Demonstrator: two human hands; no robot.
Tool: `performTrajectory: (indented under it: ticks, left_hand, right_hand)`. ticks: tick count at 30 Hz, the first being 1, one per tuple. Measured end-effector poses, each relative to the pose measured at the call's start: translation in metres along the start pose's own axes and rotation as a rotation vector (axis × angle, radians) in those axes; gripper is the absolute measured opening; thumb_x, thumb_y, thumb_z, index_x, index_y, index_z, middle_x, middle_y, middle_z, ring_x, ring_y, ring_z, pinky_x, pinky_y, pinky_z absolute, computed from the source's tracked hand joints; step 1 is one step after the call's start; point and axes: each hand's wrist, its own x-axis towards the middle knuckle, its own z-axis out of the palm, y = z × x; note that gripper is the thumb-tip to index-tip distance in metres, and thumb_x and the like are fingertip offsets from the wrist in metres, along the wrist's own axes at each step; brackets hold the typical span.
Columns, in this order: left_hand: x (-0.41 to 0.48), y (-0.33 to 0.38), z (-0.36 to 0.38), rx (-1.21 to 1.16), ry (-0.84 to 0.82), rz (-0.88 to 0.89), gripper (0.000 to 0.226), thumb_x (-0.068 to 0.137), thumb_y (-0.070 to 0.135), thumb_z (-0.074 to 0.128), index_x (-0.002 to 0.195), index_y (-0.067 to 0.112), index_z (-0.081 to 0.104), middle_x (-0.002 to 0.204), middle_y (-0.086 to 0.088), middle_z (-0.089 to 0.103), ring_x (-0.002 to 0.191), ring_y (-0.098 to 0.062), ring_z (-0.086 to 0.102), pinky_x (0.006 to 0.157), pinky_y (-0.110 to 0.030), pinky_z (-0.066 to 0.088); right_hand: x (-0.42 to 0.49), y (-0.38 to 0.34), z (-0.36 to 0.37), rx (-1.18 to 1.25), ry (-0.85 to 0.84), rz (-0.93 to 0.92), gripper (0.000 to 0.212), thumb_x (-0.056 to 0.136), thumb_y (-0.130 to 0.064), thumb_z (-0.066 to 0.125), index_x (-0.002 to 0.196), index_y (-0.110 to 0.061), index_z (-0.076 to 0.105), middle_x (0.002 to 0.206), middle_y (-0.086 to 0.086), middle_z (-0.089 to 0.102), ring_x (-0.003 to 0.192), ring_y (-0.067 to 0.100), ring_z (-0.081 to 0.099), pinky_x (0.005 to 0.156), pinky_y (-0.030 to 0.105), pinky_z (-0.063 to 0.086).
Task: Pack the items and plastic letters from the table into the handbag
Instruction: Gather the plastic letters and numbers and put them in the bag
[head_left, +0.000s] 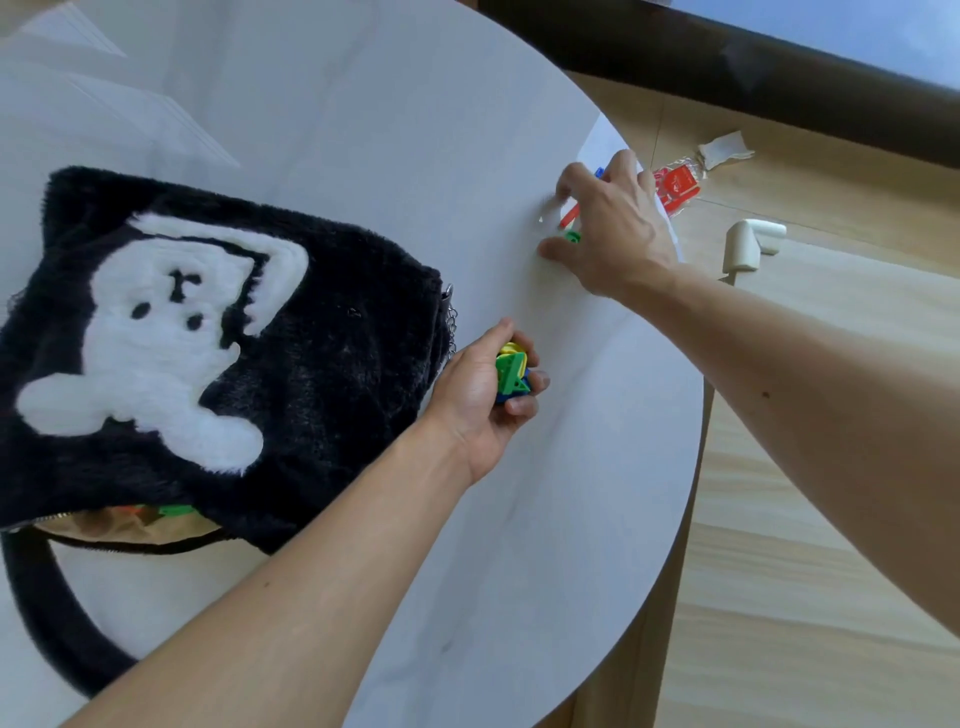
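A black furry handbag (322, 374) with a white cartoon figure lies flat on the left of the round white table (395, 130). Its opening faces me, with coloured letters showing inside on the tan lining (130, 525). My left hand (483, 395) grips a bunch of green, yellow and blue plastic letters (511, 371) just right of the bag. My right hand (608, 228) reaches over letters near the table's far right edge; a red piece (569, 214), a green piece (573, 237) and a blue piece (599, 171) show beneath its spread fingers. Whether it holds any is unclear.
The bag's black strap (47, 613) loops over the near left of the table. On the wooden floor beyond the table edge lie a red packet (675, 187), a crumpled wrapper (724, 148) and a cream plastic piece (748, 244).
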Motion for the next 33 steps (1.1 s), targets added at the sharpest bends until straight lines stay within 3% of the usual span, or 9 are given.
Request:
performTrajectory:
  ticks: [6, 13, 18, 22, 27, 31, 33]
  left_hand:
    - [0.000, 0.002, 0.005, 0.017, 0.039, 0.006, 0.031, 0.100, 0.028, 0.054, 0.072, 0.015, 0.054, 0.069, -0.002, 0.052, 0.051, -0.013, 0.050, 0.035, -0.016, 0.024]
    - [0.001, -0.003, 0.007, 0.049, 0.084, -0.002, 0.033, 0.100, 0.026, 0.054, 0.070, 0.013, 0.055, 0.063, -0.003, 0.051, 0.050, -0.014, 0.051, 0.034, -0.017, 0.028]
    - [0.000, -0.008, 0.007, 0.071, 0.098, -0.011, 0.033, 0.101, 0.027, 0.053, 0.071, 0.013, 0.054, 0.063, -0.003, 0.050, 0.051, -0.014, 0.050, 0.035, -0.016, 0.028]
    - [-0.002, -0.008, 0.008, 0.070, 0.102, -0.010, 0.032, 0.102, 0.028, 0.052, 0.073, 0.013, 0.054, 0.066, -0.004, 0.050, 0.053, -0.014, 0.050, 0.035, -0.016, 0.027]
    - [-0.001, -0.005, 0.008, 0.052, 0.109, -0.005, 0.031, 0.101, 0.028, 0.052, 0.075, 0.012, 0.056, 0.066, -0.004, 0.052, 0.053, -0.015, 0.053, 0.036, -0.016, 0.032]
    - [0.001, -0.003, 0.010, 0.023, 0.087, -0.031, 0.030, 0.102, 0.029, 0.050, 0.079, 0.012, 0.059, 0.067, -0.005, 0.055, 0.054, -0.016, 0.056, 0.037, -0.016, 0.035]
    - [0.001, -0.002, 0.012, -0.004, 0.032, -0.070, 0.030, 0.103, 0.031, 0.048, 0.084, 0.010, 0.060, 0.071, -0.005, 0.057, 0.058, -0.016, 0.059, 0.037, -0.016, 0.039]
  right_hand:
    - [-0.013, 0.002, 0.002, 0.035, -0.033, -0.056, 0.025, 0.083, -0.027, 0.074, 0.102, -0.014, 0.063, 0.117, 0.011, 0.045, 0.111, 0.033, 0.043, 0.073, 0.035, 0.038]
    - [-0.037, 0.005, 0.012, 0.088, -0.023, -0.097, 0.018, 0.083, -0.012, 0.070, 0.100, -0.014, 0.067, 0.112, 0.008, 0.050, 0.107, 0.026, 0.044, 0.072, 0.032, 0.036]
    - [-0.044, 0.008, 0.015, 0.078, 0.009, -0.149, 0.015, 0.088, -0.009, 0.067, 0.102, -0.014, 0.066, 0.111, 0.007, 0.054, 0.103, 0.025, 0.048, 0.075, 0.035, 0.045]
    - [-0.043, 0.013, 0.011, 0.132, -0.018, -0.172, 0.009, 0.086, -0.007, 0.068, 0.093, -0.013, 0.067, 0.096, 0.001, 0.053, 0.090, 0.020, 0.050, 0.068, 0.029, 0.037]
    - [-0.049, 0.021, 0.005, 0.385, -0.002, -0.020, 0.011, 0.077, -0.003, 0.069, 0.078, -0.013, 0.068, 0.070, -0.003, 0.059, 0.065, 0.009, 0.053, 0.053, 0.020, 0.041]
    - [-0.064, 0.018, -0.008, 0.768, -0.045, 0.126, 0.014, 0.078, 0.001, 0.072, 0.074, -0.011, 0.068, 0.067, 0.000, 0.062, 0.058, 0.004, 0.059, 0.060, 0.023, 0.055]
    - [-0.079, 0.009, -0.018, 0.958, -0.074, 0.068, 0.017, 0.077, 0.004, 0.073, 0.072, -0.012, 0.067, 0.070, 0.007, 0.066, 0.062, 0.010, 0.065, 0.062, 0.022, 0.055]
